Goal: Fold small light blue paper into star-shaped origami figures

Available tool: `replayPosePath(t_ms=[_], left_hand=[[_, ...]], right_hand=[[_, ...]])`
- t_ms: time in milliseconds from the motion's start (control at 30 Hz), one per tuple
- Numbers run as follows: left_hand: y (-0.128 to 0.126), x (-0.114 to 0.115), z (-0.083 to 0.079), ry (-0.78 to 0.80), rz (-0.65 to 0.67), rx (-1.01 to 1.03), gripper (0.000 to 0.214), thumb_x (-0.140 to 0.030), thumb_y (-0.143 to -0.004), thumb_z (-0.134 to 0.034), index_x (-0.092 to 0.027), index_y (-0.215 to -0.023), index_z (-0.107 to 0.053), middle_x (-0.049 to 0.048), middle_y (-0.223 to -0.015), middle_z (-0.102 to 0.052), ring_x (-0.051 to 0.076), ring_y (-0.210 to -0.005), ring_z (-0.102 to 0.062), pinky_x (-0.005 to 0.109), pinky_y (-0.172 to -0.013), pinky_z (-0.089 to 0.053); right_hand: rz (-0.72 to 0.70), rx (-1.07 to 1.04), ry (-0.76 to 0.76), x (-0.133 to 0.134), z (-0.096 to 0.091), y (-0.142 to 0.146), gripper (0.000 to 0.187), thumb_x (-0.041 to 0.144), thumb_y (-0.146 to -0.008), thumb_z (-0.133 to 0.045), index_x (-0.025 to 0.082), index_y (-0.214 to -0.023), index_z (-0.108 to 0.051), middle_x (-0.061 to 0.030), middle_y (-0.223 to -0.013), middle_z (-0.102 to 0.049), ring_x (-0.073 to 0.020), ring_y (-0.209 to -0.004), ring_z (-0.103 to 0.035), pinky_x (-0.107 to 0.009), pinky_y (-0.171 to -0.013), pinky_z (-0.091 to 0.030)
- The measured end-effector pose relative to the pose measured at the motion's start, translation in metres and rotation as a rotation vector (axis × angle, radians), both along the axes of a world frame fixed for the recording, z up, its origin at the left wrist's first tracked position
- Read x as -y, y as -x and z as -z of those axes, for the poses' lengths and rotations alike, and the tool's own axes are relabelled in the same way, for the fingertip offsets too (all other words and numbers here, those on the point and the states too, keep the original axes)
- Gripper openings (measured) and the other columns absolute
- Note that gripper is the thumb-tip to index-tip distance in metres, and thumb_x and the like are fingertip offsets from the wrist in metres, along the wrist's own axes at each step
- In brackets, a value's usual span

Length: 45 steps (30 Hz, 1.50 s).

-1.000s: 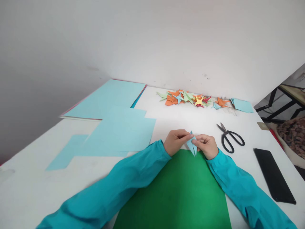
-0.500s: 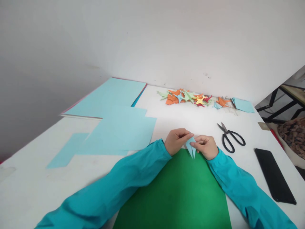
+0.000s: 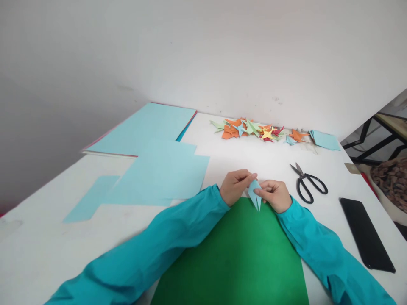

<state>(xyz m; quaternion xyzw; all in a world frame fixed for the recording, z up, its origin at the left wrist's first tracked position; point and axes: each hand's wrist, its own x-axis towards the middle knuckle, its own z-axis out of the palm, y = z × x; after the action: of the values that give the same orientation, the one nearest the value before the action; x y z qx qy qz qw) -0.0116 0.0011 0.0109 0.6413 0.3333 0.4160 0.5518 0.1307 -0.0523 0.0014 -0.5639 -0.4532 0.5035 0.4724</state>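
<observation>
- Pale blue sheets [image 3: 159, 173] overlap across the surface [image 3: 34, 250].
- A green sheet [image 3: 235, 254] lies below the hands.
- Left hand [image 3: 235, 187]: fingers and thumb pinched on the upper end of the folded paper [image 3: 254, 200].
- That paper is pale blue, narrow and creased, split into two points at its lower end, held over the green sheet's far edge; fingertips hide parts of it.
- Right hand [image 3: 276, 195]: thumb and fingers closed on its side.
- Scissors [image 3: 305, 183], blades parted, lie near the right hand.
- A black flat object [image 3: 365, 235] lies farther right.
</observation>
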Motion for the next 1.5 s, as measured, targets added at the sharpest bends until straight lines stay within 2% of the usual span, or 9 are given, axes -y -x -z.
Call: replayPosePath(t_ms=[200,367,600,767,900,1033,1200,1333,1500], left_hand=[[-0.001,-0.003,0.007,-0.086,0.066,-0.021,0.023,-0.034,-0.059,-0.070,-0.012,-0.067,-0.065,-0.0003,-0.063,-0.049,0.005,-0.048,-0.038,0.018,-0.041,-0.034],[-0.002,0.000,0.009,0.001,0.129,-0.027,0.031,-0.040,-0.067,-0.062,-0.011,-0.056,-0.059,-0.0004,-0.063,-0.044,0.004,-0.046,-0.043,0.015,-0.035,-0.039],[-0.001,0.001,0.007,-0.053,-0.003,0.024,0.032,-0.033,-0.070,-0.061,-0.012,-0.049,-0.049,-0.0026,-0.056,-0.040,0.004,-0.043,-0.041,0.017,-0.036,-0.038],[-0.002,0.000,0.009,-0.157,0.021,0.041,0.019,-0.027,-0.067,-0.064,-0.012,-0.057,-0.059,0.0004,-0.058,-0.049,0.009,-0.054,-0.046,0.021,-0.046,-0.038],[-0.003,0.002,0.012,-0.208,-0.039,0.050,0.011,-0.022,-0.065,-0.066,-0.013,-0.059,-0.062,-0.0015,-0.054,-0.048,0.007,-0.051,-0.041,0.022,-0.048,-0.034],[-0.003,0.001,0.014,-0.228,-0.115,0.093,0.007,-0.020,-0.065,-0.067,-0.014,-0.065,-0.066,-0.0003,-0.057,-0.053,0.008,-0.053,-0.045,0.023,-0.050,-0.035],[-0.002,-0.003,0.010,-0.191,-0.196,0.143,0.006,-0.019,-0.063,-0.068,-0.014,-0.064,-0.066,-0.0001,-0.056,-0.056,0.009,-0.054,-0.048,0.022,-0.051,-0.038],[-0.003,-0.002,0.008,-0.178,-0.181,0.160,0.005,-0.018,-0.063,-0.068,-0.014,-0.064,-0.067,-0.0002,-0.056,-0.057,0.009,-0.054,-0.050,0.022,-0.051,-0.039],[-0.004,0.006,0.012,-0.225,-0.097,0.129,0.004,-0.018,-0.064,-0.068,-0.014,-0.067,-0.068,0.0010,-0.059,-0.057,0.009,-0.053,-0.050,0.022,-0.048,-0.039]], right_hand=[[-0.010,0.033,-0.047,-0.001,0.005,-0.003,0.023,0.036,-0.056,-0.073,0.015,-0.063,-0.064,0.0023,-0.042,-0.057,-0.0072,-0.032,-0.045,-0.019,-0.033,-0.036],[-0.003,-0.002,-0.074,-0.001,0.004,-0.002,0.026,0.038,-0.056,-0.073,0.015,-0.066,-0.064,0.0019,-0.045,-0.059,-0.0078,-0.035,-0.047,-0.020,-0.035,-0.038],[-0.025,-0.106,-0.097,-0.002,0.004,-0.001,0.037,0.033,-0.055,-0.074,0.017,-0.084,-0.057,0.0054,-0.051,-0.058,-0.0079,-0.040,-0.050,-0.021,-0.041,-0.041],[-0.039,-0.146,-0.112,-0.002,0.003,0.000,0.045,0.030,-0.057,-0.073,0.019,-0.089,-0.043,0.0094,-0.049,-0.057,-0.0070,-0.037,-0.049,-0.018,-0.038,-0.037],[-0.078,-0.125,-0.103,-0.001,0.003,0.000,0.050,0.025,-0.057,-0.073,0.020,-0.093,-0.039,0.0114,-0.047,-0.055,-0.0059,-0.036,-0.046,-0.017,-0.038,-0.037],[-0.128,-0.097,-0.085,0.000,0.004,0.000,0.051,0.024,-0.058,-0.072,0.018,-0.099,-0.041,0.0102,-0.048,-0.056,-0.0063,-0.036,-0.046,-0.017,-0.037,-0.037],[-0.159,-0.112,-0.113,-0.001,0.006,-0.001,0.051,0.029,-0.062,-0.070,0.017,-0.103,-0.041,0.0048,-0.053,-0.062,-0.0104,-0.044,-0.054,-0.019,-0.039,-0.039],[-0.144,-0.117,-0.117,-0.001,0.004,-0.002,0.036,0.038,-0.070,-0.062,0.018,-0.096,-0.046,0.0050,-0.050,-0.061,-0.0096,-0.040,-0.052,-0.019,-0.038,-0.036],[-0.215,0.100,-0.068,0.001,0.001,0.000,0.027,0.040,-0.068,-0.064,0.015,-0.063,-0.054,-0.0003,-0.052,-0.063,-0.0072,-0.038,-0.048,-0.020,-0.041,-0.038]])
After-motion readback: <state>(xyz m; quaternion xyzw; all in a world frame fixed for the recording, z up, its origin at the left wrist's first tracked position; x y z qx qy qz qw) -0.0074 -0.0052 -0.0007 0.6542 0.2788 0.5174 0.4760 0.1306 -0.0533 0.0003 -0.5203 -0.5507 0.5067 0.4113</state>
